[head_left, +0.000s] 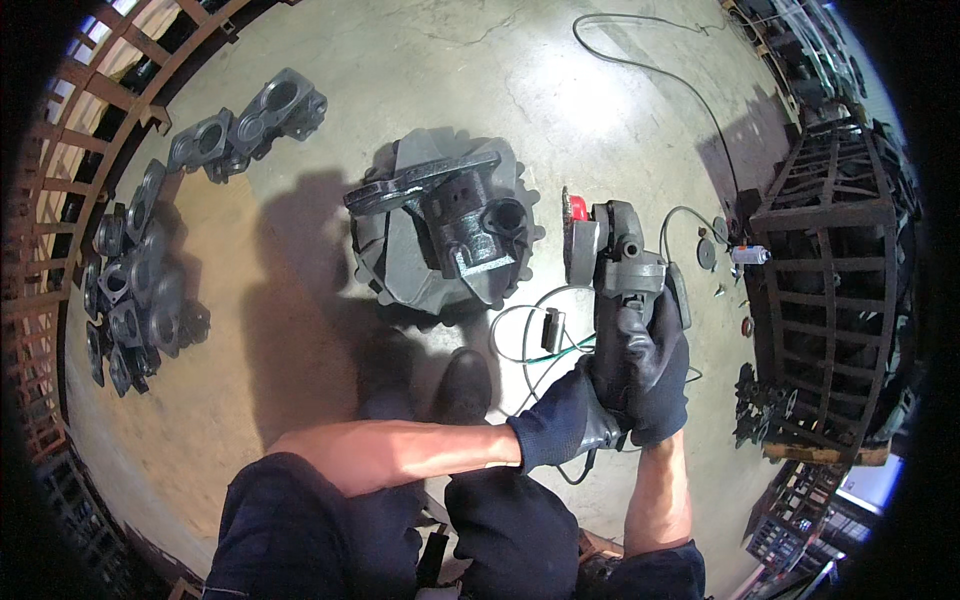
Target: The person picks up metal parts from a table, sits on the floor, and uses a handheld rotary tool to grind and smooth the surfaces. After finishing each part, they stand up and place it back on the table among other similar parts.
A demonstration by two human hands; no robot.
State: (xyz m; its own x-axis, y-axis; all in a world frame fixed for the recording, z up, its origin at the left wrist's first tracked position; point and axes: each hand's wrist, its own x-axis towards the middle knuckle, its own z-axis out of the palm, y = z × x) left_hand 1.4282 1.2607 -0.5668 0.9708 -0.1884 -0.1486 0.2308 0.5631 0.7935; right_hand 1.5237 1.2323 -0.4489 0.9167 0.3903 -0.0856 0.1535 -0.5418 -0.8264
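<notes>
Both my hands, in dark gloves, hold an angle grinder (628, 262) upright to the right of my feet. Its guard and red-marked disc face left. My right hand (655, 365) wraps the body from the right, thumb across its front. Lower down, my left hand (572, 415) is closed around the rear end of the body, its fingers partly hidden. Left of the grinder, and apart from it, a dark metal casting (470, 225) with a flange and a round bore rests on a large grey lobed block (385, 265).
Several similar castings (140, 285) lie on the floor at the left, with more (250, 120) at the far left. Cables (525, 340) loop beside my boots (465, 385). Metal cage racks (825, 290) line the right side. A spray can (750, 255) and loose discs (707, 252) are near them.
</notes>
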